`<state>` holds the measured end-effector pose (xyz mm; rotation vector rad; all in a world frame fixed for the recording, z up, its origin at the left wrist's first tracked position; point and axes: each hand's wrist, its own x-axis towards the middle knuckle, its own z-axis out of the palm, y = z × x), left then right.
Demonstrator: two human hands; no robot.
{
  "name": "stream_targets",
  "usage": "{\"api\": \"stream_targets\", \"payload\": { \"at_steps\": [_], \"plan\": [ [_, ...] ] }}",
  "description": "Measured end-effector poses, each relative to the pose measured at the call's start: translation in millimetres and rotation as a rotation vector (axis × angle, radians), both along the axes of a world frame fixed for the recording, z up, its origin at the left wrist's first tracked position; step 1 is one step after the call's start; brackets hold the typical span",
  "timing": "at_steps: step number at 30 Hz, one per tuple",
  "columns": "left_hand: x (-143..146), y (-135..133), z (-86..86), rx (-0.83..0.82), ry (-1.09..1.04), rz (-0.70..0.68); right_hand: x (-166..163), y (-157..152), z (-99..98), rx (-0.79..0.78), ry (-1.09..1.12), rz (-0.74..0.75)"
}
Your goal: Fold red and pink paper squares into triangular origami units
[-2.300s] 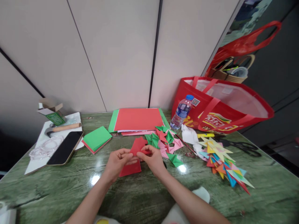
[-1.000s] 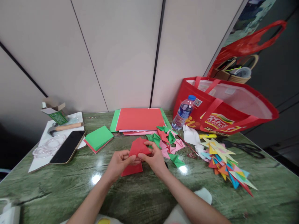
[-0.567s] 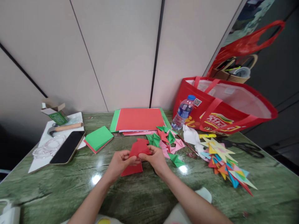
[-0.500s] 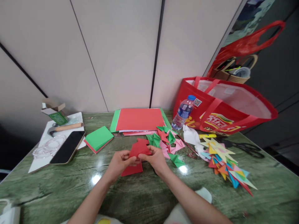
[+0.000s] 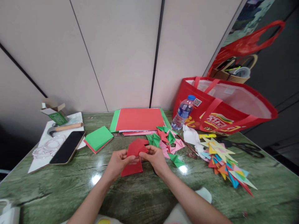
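Between my two hands is a piece of folded red paper, held a little above the table. My left hand pinches its left side, thumb on top. On the right side, my right hand grips the paper with thumb and fingers. Underneath lies another red paper sheet, partly covered by the held one and my fingers. Just right of my hands sit several folded green, pink and red paper pieces. A stack of green and red paper squares rests to the left.
Large coloured sheets lie against the wall. A water bottle stands before a red bag. Multicoloured folded paper and scissors are at right. A phone, hammer and small box are at left.
The red paper between my hands has turned slightly and shifted a little to the left, and its outline looks different. My hands have barely moved and still hold it.
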<state>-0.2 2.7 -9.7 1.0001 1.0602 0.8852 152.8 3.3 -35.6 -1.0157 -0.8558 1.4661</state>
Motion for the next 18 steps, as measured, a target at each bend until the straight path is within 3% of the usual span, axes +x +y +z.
{"api": "stream_targets", "payload": {
  "at_steps": [7,13,18],
  "plan": [
    [1.2,-0.6,1.4,-0.002,-0.014,0.001,0.1,1.6,-5.4,-0.03,0.073,0.004],
    [-0.5,-1.3,2.2,-0.013,-0.049,-0.034,3.5,3.7,-8.3,-0.121,0.153,0.105],
    [-1.5,-0.8,-1.1,0.025,0.005,-0.035,3.0,1.8,-4.3,0.107,-0.135,0.122]
  ]
}}
